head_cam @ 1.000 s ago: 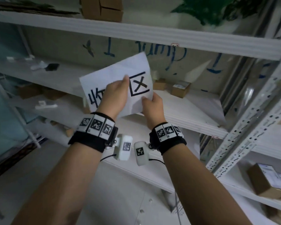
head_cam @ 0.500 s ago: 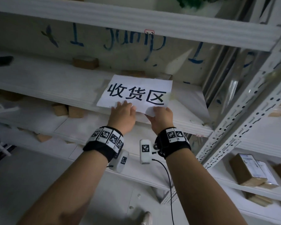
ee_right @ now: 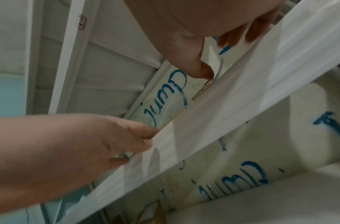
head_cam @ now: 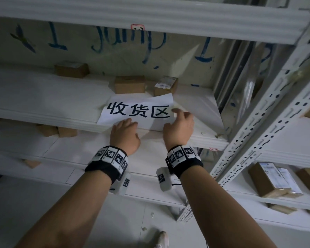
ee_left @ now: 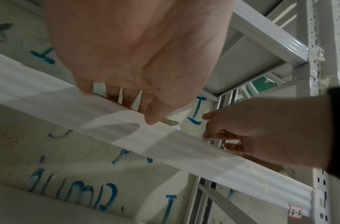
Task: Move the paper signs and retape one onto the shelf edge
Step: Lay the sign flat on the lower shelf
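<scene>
A white paper sign [head_cam: 138, 109] with three black characters lies flat on the white shelf [head_cam: 43, 97], its lower edge at the shelf's front edge [head_cam: 61, 122]. My left hand [head_cam: 127, 123] rests with straight fingers on the sign's lower edge; in the left wrist view the left hand's fingers [ee_left: 115, 94] reach over the shelf edge [ee_left: 184, 144]. My right hand [head_cam: 179, 114] hovers at the sign's right edge with fingers loosely spread and holds nothing. In the right wrist view the right hand's thumb [ee_right: 201, 71] hangs just above the shelf edge [ee_right: 222, 106].
Small cardboard boxes [head_cam: 129, 85] [head_cam: 166, 85] [head_cam: 71, 69] stand behind the sign near the back wall. A perforated white upright [head_cam: 258, 122] rises on the right. More boxes [head_cam: 272, 179] sit on a lower right shelf. Another shelf beam [head_cam: 150, 17] runs overhead.
The sign went from held up in both hands to lying flat on the shelf. My right hand let go and shifted to its right edge; my left hand flattened on its lower edge.
</scene>
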The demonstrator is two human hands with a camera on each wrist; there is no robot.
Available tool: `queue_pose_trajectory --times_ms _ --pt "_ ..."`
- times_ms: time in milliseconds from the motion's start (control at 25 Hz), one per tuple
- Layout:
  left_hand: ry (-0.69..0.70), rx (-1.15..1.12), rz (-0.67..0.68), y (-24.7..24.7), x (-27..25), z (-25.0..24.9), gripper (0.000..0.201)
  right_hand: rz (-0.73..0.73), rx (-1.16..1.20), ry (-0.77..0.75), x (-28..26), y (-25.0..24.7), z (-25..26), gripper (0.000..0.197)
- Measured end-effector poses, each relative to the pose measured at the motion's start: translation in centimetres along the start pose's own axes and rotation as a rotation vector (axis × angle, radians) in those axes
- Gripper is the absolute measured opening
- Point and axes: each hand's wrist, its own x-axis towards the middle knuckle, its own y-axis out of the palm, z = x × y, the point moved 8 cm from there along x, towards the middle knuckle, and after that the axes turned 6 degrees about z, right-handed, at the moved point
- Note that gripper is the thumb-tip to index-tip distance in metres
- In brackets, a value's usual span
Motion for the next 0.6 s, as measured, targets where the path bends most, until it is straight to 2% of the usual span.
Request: queue_pose_trajectory --times_ms 120,240,320,440,600 --pt "-0.01 0.02 0.089 -0.8 0.2 0.0 0.048 0.263 -0.212 -0.018 -0.8 0.9 0.4 0.048" --pt "0.022 -0.057 0.072 -2.7 -0.9 -1.8 0.046 0.307 -0.156 0.018 -1.2 -1.1 2.1 0.047" --pt "0.05 -0.117 -0.013 -4.5 -1.7 -3.4 0.048 0.29 -0.111 -0.007 -1.7 -2.7 4.2 0.044" --pt "0.116 -0.302 -0.214 -9.2 -4.6 -6.5 0.042 0.243 0.003 -0.077 -3.1 -6.4 7.1 0.038" --pt "0.271 -0.41 -0.485 -17.0 -9.2 -12.5 0.033 0.076 0.072 -0.162 -4.6 -14.3 10.5 0.03"
